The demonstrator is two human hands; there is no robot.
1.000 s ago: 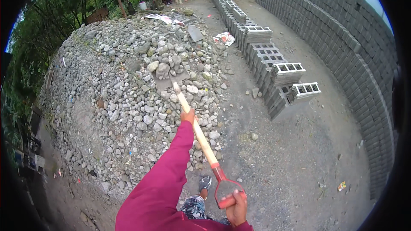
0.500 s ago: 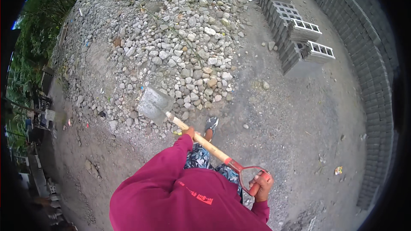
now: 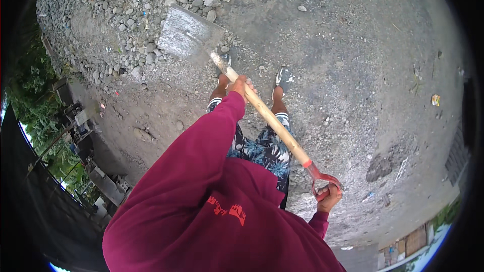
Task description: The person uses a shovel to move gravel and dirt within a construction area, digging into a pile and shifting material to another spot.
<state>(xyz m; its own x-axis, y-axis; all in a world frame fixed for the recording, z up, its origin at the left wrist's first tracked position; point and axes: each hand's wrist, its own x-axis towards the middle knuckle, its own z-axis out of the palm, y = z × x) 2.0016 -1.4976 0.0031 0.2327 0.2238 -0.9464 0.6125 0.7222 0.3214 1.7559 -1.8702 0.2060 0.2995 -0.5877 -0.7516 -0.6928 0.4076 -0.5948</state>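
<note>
A shovel [image 3: 275,121] with a pale wooden shaft slants across the front of my body. Its flat grey metal blade [image 3: 184,32] is up and to the left, over the edge of the stones, and carries no load that I can see. My left hand [image 3: 242,87] is wrapped round the shaft a little way behind the blade. At the lower right, my right hand [image 3: 329,197] grips the red D-shaped handle [image 3: 322,176] at the shovel's other end. Both sleeves are maroon.
A pile of grey stones [image 3: 116,15] spreads over the upper left. Grey gravelly ground [image 3: 353,95] lies to the right, with a small yellow wrapper [image 3: 435,100] on it. My shoes [image 3: 284,78] stand near the blade. Green plants [image 3: 38,88] and clutter line the left side.
My view has swung to the right and downward, so the stone pile sits higher and the concrete blocks are gone from sight. The shovel blade appears raised and larger; both hands keep their hold.
</note>
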